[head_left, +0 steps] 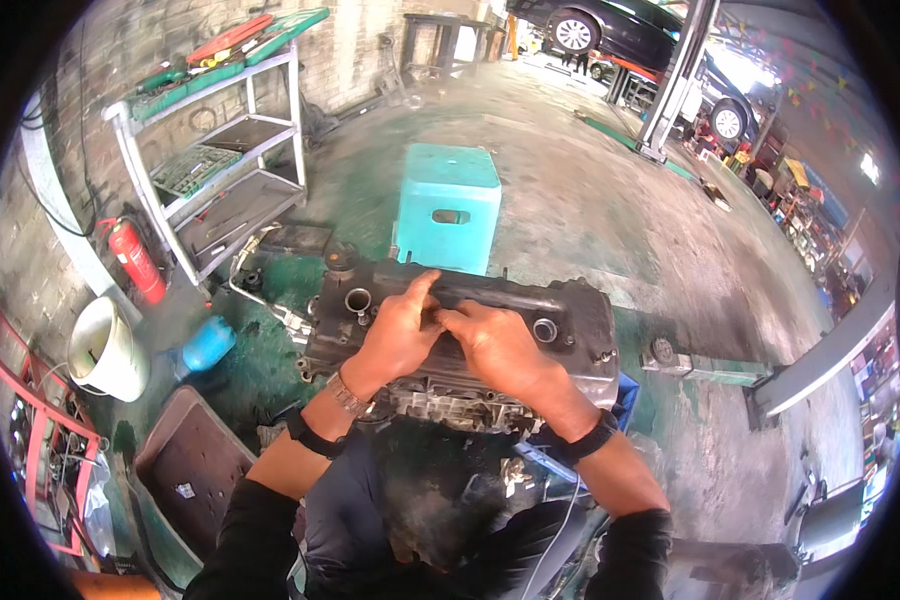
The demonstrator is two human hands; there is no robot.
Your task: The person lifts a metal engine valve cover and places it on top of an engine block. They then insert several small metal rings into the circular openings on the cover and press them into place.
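In front of me lies a car engine's cylinder head with a dark, grimy valve cover on top. Both hands meet over the middle of that cover. My left hand points its index finger away from me, its other fingers curled in. My right hand is closed, its fingertips against the left hand's. Whatever the fingers pinch between them is hidden. To the left of my hands a round metal-rimmed hole opens in the cover, and a similar ring shows to their right.
A turquoise plastic stool stands just beyond the engine. At left are a metal tool cart, a red fire extinguisher, a white bucket and a brown tub. A lift arm lies at right.
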